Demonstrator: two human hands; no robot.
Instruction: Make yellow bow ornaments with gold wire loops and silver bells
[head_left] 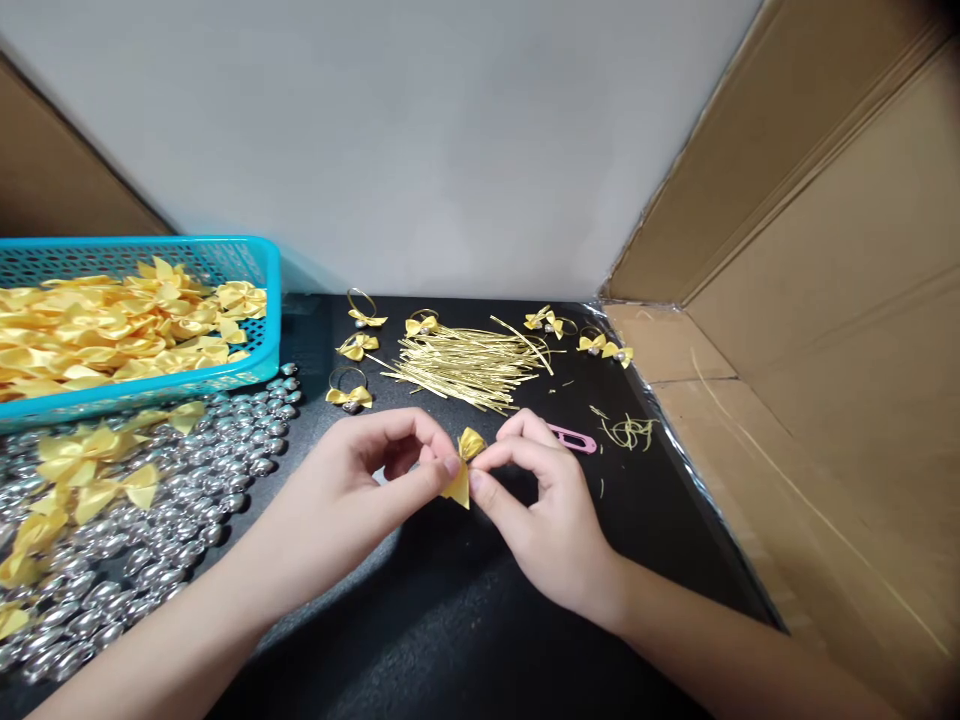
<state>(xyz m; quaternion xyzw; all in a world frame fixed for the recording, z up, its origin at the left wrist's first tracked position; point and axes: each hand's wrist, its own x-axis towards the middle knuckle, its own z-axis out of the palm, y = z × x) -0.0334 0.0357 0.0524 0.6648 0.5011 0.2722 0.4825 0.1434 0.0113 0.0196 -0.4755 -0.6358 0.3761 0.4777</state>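
A yellow ribbon bow (460,485) is held up over the black table, tilted so that one loop points up and a pointed tail hangs down. My left hand (375,475) pinches it from the left between thumb and forefinger. From the other side, my right hand (540,500) has thumb and forefinger closed at the bow's middle; any thin tie between those fingertips is too small to make out. Beyond the hands lies a pile of gold twist ties (469,365). A pink cutter (574,438) is partly hidden behind my right hand.
A blue basket (276,310) full of yellow bows stands at the left. Silver heart-shaped beads (172,520) spread in front of it, with loose bows (94,455) on top. Finished bows with ties (349,398) lie around the pile. Tie scraps (630,432) lie at right, near cardboard walls (832,200).
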